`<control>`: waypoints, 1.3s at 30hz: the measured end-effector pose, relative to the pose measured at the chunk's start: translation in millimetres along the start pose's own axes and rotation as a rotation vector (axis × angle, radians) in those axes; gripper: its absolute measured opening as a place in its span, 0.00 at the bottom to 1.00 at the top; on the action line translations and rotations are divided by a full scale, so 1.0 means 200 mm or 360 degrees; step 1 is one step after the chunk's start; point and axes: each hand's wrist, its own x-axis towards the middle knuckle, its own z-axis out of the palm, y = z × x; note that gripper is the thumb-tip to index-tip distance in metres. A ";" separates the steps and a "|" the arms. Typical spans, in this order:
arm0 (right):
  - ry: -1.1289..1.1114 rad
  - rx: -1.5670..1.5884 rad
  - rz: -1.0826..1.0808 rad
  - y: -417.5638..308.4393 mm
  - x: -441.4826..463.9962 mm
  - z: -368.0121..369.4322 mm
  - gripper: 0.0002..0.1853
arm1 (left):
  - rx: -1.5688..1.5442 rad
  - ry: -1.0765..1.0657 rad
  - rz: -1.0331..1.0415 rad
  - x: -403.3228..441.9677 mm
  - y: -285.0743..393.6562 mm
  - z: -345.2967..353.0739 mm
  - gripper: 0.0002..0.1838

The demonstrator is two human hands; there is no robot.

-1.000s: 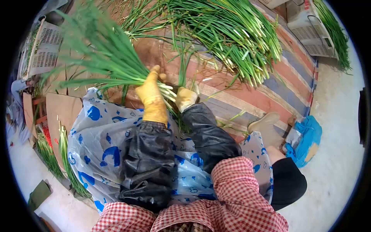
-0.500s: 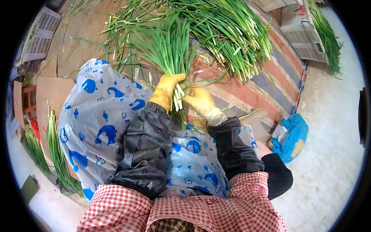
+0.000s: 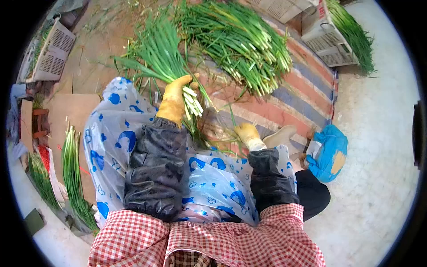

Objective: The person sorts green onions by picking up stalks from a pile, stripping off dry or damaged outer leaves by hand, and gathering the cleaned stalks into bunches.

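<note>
My left hand (image 3: 172,101), in a yellow glove, is closed around a bunch of garlic chives (image 3: 161,50). The pale cut ends point down toward me and the green leaves fan away. Lower and to the right, my right hand (image 3: 247,134), also gloved, is closed at the end of a thin green leaf (image 3: 232,115); its fingertips are partly hidden. Beyond both hands lies a big heap of garlic chives (image 3: 240,44) with white ends facing right.
Striped sheeting (image 3: 307,84) covers the ground. A plastic sheet with blue dolphins (image 3: 120,138) drapes my lap. White crates stand at far left (image 3: 55,49) and upper right (image 3: 331,42). A blue bag (image 3: 328,153) sits by my right knee; more chives (image 3: 73,164) lie left.
My right hand has pulled away from the bunch, down and to the right. My left hand has shifted slightly left with the chives, which now tilt more to the left.
</note>
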 end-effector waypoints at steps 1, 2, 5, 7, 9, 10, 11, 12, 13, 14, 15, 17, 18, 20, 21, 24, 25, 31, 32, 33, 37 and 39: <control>-0.0012 -0.0749 0.0023 0.13 0.03 -0.01 0.19 | 0.0007 -0.0049 0.0020 -0.01 0.04 -0.01 0.12; 0.0020 -0.0794 0.0127 0.17 -0.04 -0.05 0.20 | -0.0059 -0.0067 0.0054 -0.03 0.06 -0.01 0.13; 0.0234 -0.0565 0.0061 0.11 -0.10 -0.16 0.24 | -0.0095 -0.0161 0.0060 -0.18 0.12 0.00 0.13; 0.0269 0.0335 -0.0229 -0.12 -0.13 -0.29 0.21 | -0.0078 -0.0075 0.0039 -0.29 0.14 0.04 0.14; -0.0056 0.1289 -0.0511 -0.47 -0.33 -0.42 0.16 | 0.0001 -0.0068 0.0123 -0.30 0.13 0.06 0.14; -0.0279 0.1483 -0.0656 -0.60 -0.42 -0.47 0.14 | -0.0002 -0.0140 0.0073 -0.35 0.13 0.07 0.14; -0.0281 0.1457 -0.0642 -0.66 -0.46 -0.46 0.14 | -0.0013 -0.0203 0.0027 -0.37 0.13 0.08 0.14; -0.0472 0.1440 -0.0642 -0.71 -0.49 -0.44 0.14 | -0.0068 -0.0110 -0.0069 -0.37 0.11 0.09 0.14; -0.0672 0.1427 -0.0640 -0.75 -0.51 -0.40 0.15 | -0.0051 -0.0084 -0.0080 -0.42 0.11 0.10 0.14; -0.0530 0.1445 -0.0789 -0.75 -0.47 -0.33 0.09 | -0.0023 -0.0130 -0.0065 -0.41 0.10 0.07 0.14; -0.0553 0.1429 -0.0799 -0.78 -0.48 -0.31 0.09 | 0.0010 -0.0179 -0.0044 -0.40 0.10 0.05 0.14; 0.0148 0.0767 -0.0962 -0.81 -0.54 -0.27 0.10 | 0.0001 -0.0284 -0.0022 -0.38 0.12 -0.01 0.13; 0.0557 0.0212 -0.1084 -0.80 -0.54 -0.24 0.10 | -0.0148 -0.0143 -0.0034 -0.35 0.12 -0.03 0.13; 0.0612 -0.0051 -0.1006 -0.76 -0.60 -0.21 0.12 | -0.0304 -0.0036 0.0033 -0.28 0.13 -0.09 0.12; 0.0678 -0.0297 -0.0931 -0.73 -0.63 -0.20 0.13 | -0.0506 0.0003 0.0028 -0.23 0.14 -0.12 0.12; 0.0673 -0.0453 -0.0554 -0.51 -0.59 -0.22 0.16 | -0.0313 -0.0080 0.0070 -0.24 0.17 -0.16 0.11; 0.0732 -0.0438 -0.0379 -0.40 -0.51 -0.23 0.19 | -0.0340 -0.0026 0.0098 -0.23 0.14 -0.13 0.10; 0.0197 0.0710 -0.0786 -0.64 -0.40 -0.14 0.15 | -0.0005 -0.0207 0.0094 -0.33 0.04 -0.02 0.09; 0.0204 0.0676 -0.0758 -0.70 -0.42 -0.12 0.14 | 0.0025 -0.0245 0.0025 -0.37 0.05 -0.02 0.09; 0.0209 0.0642 -0.0730 -0.75 -0.44 -0.12 0.13 | 0.0054 -0.0280 -0.0043 -0.40 0.06 -0.01 0.09; 0.0116 0.1081 -0.0333 -0.81 -0.40 -0.12 0.12 | 0.0182 -0.0345 0.0164 -0.30 0.00 -0.05 0.13; 0.0317 0.0800 -0.0425 -0.82 -0.39 -0.07 0.15 | 0.0167 -0.0426 0.0219 -0.30 -0.02 -0.03 0.14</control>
